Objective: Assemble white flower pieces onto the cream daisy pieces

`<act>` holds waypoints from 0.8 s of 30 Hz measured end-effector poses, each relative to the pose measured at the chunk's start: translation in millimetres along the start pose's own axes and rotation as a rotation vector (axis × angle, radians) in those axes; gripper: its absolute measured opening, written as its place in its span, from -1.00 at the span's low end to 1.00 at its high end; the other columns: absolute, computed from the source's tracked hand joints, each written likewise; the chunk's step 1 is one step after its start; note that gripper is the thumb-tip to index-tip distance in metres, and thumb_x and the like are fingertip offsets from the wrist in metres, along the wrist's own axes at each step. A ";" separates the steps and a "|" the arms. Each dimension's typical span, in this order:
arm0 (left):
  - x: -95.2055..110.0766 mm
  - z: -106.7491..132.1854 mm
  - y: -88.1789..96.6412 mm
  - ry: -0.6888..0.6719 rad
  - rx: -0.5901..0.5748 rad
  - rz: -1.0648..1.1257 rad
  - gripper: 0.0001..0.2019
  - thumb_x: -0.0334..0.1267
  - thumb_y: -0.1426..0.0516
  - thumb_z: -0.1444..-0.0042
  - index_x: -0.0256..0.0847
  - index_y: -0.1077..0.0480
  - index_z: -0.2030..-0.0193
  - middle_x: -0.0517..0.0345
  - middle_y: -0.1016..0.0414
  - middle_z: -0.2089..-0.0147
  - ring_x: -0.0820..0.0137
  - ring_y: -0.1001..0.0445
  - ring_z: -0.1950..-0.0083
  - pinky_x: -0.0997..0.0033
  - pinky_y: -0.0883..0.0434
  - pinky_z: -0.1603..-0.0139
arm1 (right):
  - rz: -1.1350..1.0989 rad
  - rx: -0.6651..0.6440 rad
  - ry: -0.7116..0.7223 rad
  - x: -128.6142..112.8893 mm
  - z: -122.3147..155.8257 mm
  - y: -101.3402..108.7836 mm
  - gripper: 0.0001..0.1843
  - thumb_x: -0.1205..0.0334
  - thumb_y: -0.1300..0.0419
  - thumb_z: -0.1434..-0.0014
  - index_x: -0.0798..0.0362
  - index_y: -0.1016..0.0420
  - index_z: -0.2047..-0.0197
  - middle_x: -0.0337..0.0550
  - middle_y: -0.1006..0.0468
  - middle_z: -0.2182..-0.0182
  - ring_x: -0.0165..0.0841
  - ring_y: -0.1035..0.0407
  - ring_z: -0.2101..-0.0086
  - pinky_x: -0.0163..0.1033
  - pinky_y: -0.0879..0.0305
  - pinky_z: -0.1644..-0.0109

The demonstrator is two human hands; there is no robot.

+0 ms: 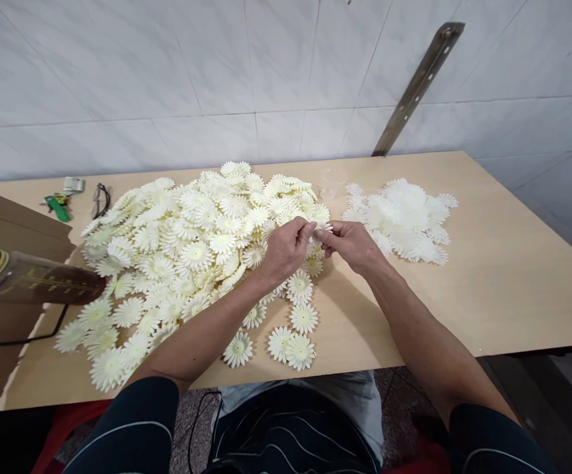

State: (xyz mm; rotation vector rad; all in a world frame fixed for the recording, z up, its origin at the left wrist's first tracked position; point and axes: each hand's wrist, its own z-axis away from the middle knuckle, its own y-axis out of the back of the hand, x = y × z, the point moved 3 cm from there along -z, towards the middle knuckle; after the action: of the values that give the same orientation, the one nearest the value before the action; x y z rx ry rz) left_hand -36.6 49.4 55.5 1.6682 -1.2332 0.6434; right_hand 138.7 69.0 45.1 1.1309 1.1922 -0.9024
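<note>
A large heap of cream plastic daisy flowers (187,243) covers the left and middle of the wooden table (513,276). A smaller pile of whiter flowers (407,220) lies to the right. My left hand (286,250) and my right hand (352,243) meet above the heap's right edge. Both pinch the same small white flower piece (322,228) between their fingertips. Several single daisies (295,345) lie loose near the table's front edge, below my hands.
A clear plastic cup (332,181) stands at the back between the piles. A green tool (58,205) and black glasses (101,199) lie at the back left. A dark tool with a cord (33,280) juts in from the left. A metal strip (416,85) leans on the tiled wall.
</note>
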 end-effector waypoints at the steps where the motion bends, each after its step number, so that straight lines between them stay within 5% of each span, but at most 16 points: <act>1: 0.6 0.3 -0.1 -0.001 0.002 0.012 -0.68 -0.10 -0.14 -0.50 -0.10 -0.35 0.33 0.24 -0.40 0.44 0.41 -0.33 0.40 0.36 -0.26 0.27 | 0.036 0.033 0.024 -0.7 0.4 1.7 -0.20 -0.62 -0.53 0.09 0.00 -0.46 0.50 -0.26 -0.44 0.59 -0.39 -0.34 0.55 -0.22 -0.38 0.44; 8: -4.7 0.3 1.0 0.146 0.038 0.103 -0.63 0.08 -0.15 -0.52 -0.11 -0.42 0.26 0.23 -0.47 0.42 0.45 -0.38 0.47 0.42 -0.32 0.40 | 0.415 0.099 0.122 -12.1 7.4 5.7 -0.16 -0.69 -0.14 -0.29 -0.06 -0.24 0.51 -0.25 -0.33 0.62 -0.35 -0.18 0.51 -0.18 -0.06 0.41; 13: -10.9 -1.1 -6.3 0.331 -0.085 0.325 -0.61 0.17 -0.22 -0.46 -0.13 -0.46 0.17 0.25 -0.52 0.35 0.51 -0.47 0.58 0.47 -0.31 0.57 | 0.457 0.141 0.160 -17.3 10.2 1.1 -0.14 -0.69 -0.04 -0.34 -0.06 -0.13 0.52 -0.25 -0.24 0.62 -0.35 -0.14 0.49 -0.17 -0.03 0.39; 18: -12.7 -5.4 -8.9 0.462 -0.132 0.508 -0.55 0.20 -0.30 -0.39 -0.15 -0.43 0.26 0.27 -0.49 0.43 0.51 -0.49 0.61 0.53 -0.31 0.62 | 0.303 0.082 0.121 -10.6 8.5 -1.0 -0.15 -0.71 -0.11 -0.29 -0.06 -0.24 0.50 -0.21 -0.40 0.58 -0.31 -0.37 0.52 -0.18 -0.22 0.41; 24: -15.4 -8.3 -3.7 0.443 -0.083 0.442 -0.54 0.19 -0.41 -0.26 -0.17 -0.48 0.33 0.29 -0.43 0.62 0.49 -0.44 0.62 0.55 -0.33 0.55 | 0.256 -0.001 0.091 -2.4 4.1 0.2 -0.26 -0.60 -0.34 -0.19 -0.03 -0.40 0.42 -0.21 -0.53 0.53 -0.25 -0.55 0.48 -0.20 -0.35 0.40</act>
State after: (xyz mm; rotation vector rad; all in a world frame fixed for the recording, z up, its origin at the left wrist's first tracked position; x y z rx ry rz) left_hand -37.7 63.8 45.0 1.1035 -1.2797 1.1443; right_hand 139.5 65.0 47.5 1.3012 1.0911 -0.6607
